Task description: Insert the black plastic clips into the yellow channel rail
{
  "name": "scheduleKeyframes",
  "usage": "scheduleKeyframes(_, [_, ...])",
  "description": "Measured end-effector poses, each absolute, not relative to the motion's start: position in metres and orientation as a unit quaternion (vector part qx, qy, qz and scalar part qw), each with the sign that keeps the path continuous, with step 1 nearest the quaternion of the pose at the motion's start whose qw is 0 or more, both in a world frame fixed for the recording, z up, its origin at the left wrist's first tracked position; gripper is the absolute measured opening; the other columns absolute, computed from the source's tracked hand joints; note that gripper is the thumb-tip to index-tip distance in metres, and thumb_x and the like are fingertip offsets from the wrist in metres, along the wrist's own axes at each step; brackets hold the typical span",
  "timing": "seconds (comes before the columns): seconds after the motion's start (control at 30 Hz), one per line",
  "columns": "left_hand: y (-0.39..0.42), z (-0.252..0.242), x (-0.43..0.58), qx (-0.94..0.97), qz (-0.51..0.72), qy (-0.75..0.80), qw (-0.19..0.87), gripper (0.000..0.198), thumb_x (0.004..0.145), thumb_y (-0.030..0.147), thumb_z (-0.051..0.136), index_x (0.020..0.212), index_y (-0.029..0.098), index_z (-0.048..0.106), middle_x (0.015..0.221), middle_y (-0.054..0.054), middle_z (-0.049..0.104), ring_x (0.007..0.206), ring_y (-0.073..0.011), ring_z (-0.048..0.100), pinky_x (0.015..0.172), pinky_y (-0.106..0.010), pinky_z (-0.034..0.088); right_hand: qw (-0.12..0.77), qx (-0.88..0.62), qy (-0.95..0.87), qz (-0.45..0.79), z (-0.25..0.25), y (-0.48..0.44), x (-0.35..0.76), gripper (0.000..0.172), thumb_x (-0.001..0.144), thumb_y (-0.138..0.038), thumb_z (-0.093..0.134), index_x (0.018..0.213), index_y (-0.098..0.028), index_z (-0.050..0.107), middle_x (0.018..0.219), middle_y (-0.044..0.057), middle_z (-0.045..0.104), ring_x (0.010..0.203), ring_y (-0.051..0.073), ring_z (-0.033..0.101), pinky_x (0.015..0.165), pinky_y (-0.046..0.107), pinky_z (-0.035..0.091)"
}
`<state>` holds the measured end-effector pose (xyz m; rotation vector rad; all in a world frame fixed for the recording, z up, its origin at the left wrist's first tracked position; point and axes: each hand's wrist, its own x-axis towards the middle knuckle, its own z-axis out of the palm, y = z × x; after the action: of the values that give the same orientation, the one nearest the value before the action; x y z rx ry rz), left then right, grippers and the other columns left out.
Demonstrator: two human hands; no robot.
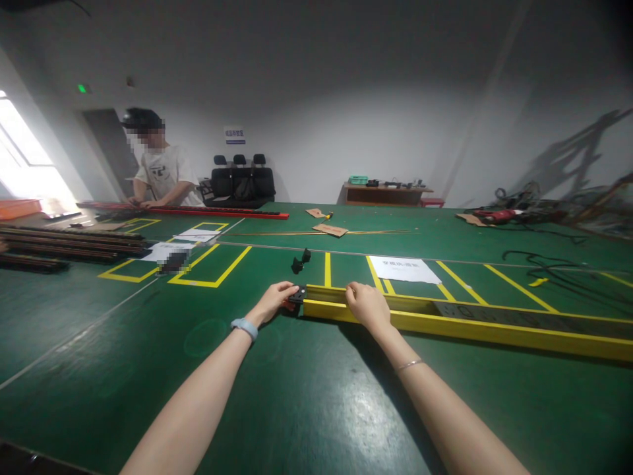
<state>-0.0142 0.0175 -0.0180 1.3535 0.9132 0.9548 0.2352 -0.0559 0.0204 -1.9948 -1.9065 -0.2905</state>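
A long yellow channel rail (475, 331) lies across the green table in front of me, running off to the right. At its left end sits a small black end piece (299, 294), pinched between the thumb and fingers of my left hand (274, 301). My right hand (368, 305) is closed on the rail's walls a short way to the right; its fingertips are partly hidden. Farther right, a dark strip with cut-outs (494, 315) lies inside the channel. Just beyond the left end, two small black parts (301, 261) rest on the table.
White paper sheets (406, 270) lie among yellow tape lines. Bundled dark rails (74, 245) occupy the left side. Across the table a co-worker (165, 175) handles a red rail (232, 212). Cardboard pieces (330, 229) lie mid-table; black cables (541, 260) are at right.
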Motion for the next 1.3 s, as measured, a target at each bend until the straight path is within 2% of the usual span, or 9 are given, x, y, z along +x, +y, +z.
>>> scheduleKeyframes(0.37, [0.017, -0.019, -0.013, 0.574, 0.415, 0.402, 0.580, 0.038, 0.070, 0.050, 0.070, 0.083, 0.014, 0.066, 0.075, -0.004, 0.066, 0.058, -0.0122, 0.059, 0.050, -0.023, 0.047, 0.179, -0.707, -0.676, -0.106, 0.021, -0.057, 0.235, 0.032, 0.094, -0.030, 0.037, 0.089, -0.021, 0.067, 0.087, 0.005, 0.070, 0.079, 0.018, 0.062, 0.068, 0.028, 0.034])
scheduleKeyframes(0.53, [0.017, -0.019, -0.009, 0.566, 0.419, 0.407, 0.582, 0.038, 0.069, 0.049, 0.071, 0.083, 0.013, 0.066, 0.079, -0.006, 0.067, 0.060, -0.0124, 0.060, 0.050, -0.023, 0.047, 0.178, -0.706, -0.676, -0.108, 0.021, -0.057, 0.235, 0.032, 0.094, -0.030, 0.038, 0.089, -0.020, 0.067, 0.087, 0.005, 0.070, 0.079, 0.018, 0.062, 0.069, 0.028, 0.034])
scheduleKeyframes(0.67, [0.015, -0.017, -0.005, 0.560, 0.422, 0.437, 0.563, 0.038, 0.069, 0.050, 0.070, 0.078, 0.014, 0.063, 0.073, -0.004, 0.066, 0.049, -0.0100, 0.055, 0.044, -0.021, 0.043, 0.177, -0.708, -0.675, -0.105, 0.021, -0.057, 0.235, 0.031, 0.094, -0.030, 0.038, 0.092, -0.021, 0.068, 0.088, 0.005, 0.070, 0.080, 0.018, 0.062, 0.069, 0.027, 0.034])
scheduleKeyframes(0.77, [0.014, -0.016, -0.003, 0.563, 0.423, 0.458, 0.543, 0.037, 0.069, 0.051, 0.069, 0.075, 0.015, 0.061, 0.066, -0.002, 0.063, 0.042, -0.0090, 0.052, 0.039, -0.021, 0.038, 0.176, -0.710, -0.674, -0.103, 0.021, -0.057, 0.235, 0.032, 0.095, -0.030, 0.038, 0.092, -0.021, 0.068, 0.088, 0.006, 0.070, 0.079, 0.018, 0.062, 0.068, 0.028, 0.034])
scheduleKeyframes(1.07, [0.009, -0.021, 0.007, 0.595, 0.450, 0.473, 0.469, 0.037, 0.072, 0.054, 0.065, 0.071, 0.018, 0.058, 0.053, 0.003, 0.055, 0.037, -0.0093, 0.046, 0.037, -0.021, 0.028, 0.179, -0.713, -0.670, -0.104, 0.021, -0.056, 0.234, 0.032, 0.094, -0.030, 0.037, 0.088, -0.020, 0.067, 0.086, 0.006, 0.070, 0.079, 0.018, 0.062, 0.069, 0.027, 0.035])
scheduleKeyframes(1.2, [0.008, -0.022, 0.010, 0.593, 0.481, 0.487, 0.424, 0.034, 0.074, 0.053, 0.063, 0.079, 0.020, 0.057, 0.055, 0.005, 0.055, 0.040, -0.0095, 0.046, 0.040, -0.021, 0.028, 0.182, -0.710, -0.670, -0.116, 0.020, -0.057, 0.234, 0.031, 0.094, -0.029, 0.037, 0.086, -0.021, 0.067, 0.084, 0.005, 0.070, 0.077, 0.019, 0.062, 0.068, 0.028, 0.034])
scheduleKeyframes(1.3, [0.004, -0.019, 0.010, 0.627, 0.494, 0.472, 0.374, 0.035, 0.080, 0.054, 0.055, 0.071, 0.021, 0.057, 0.054, 0.004, 0.052, 0.045, -0.0104, 0.046, 0.046, -0.021, 0.031, 0.182, -0.709, -0.671, -0.116, 0.020, -0.057, 0.234, 0.031, 0.094, -0.029, 0.038, 0.086, -0.021, 0.067, 0.084, 0.006, 0.070, 0.077, 0.019, 0.062, 0.068, 0.028, 0.034])
